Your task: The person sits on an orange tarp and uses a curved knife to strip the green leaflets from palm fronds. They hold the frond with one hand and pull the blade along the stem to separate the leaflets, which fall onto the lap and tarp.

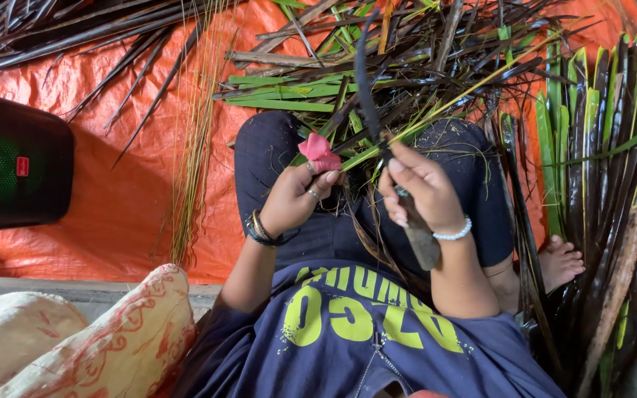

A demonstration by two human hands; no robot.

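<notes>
I sit cross-legged on an orange tarp [134, 199]. My left hand [296, 195], with rings, dark bracelets and a pink cloth wrap [318, 151] on the thumb, pinches a long green-and-dark palm leaf strip [366, 88] that rises away from me. My right hand [422, 188], wearing a white bead bracelet, grips a knife with a wooden handle [422, 239] pointing back toward me; its blade meets the strip near my fingers. Dark leaf scraps lie across my lap.
A heap of green and dark palm leaves [407, 51] lies ahead. More leaves [606, 169] are stacked at the right beside my bare foot [560, 262]. Thin yellow midribs [193, 147] lie on the tarp. A black speaker [9, 158] stands left, with patterned cushions [105, 339] below it.
</notes>
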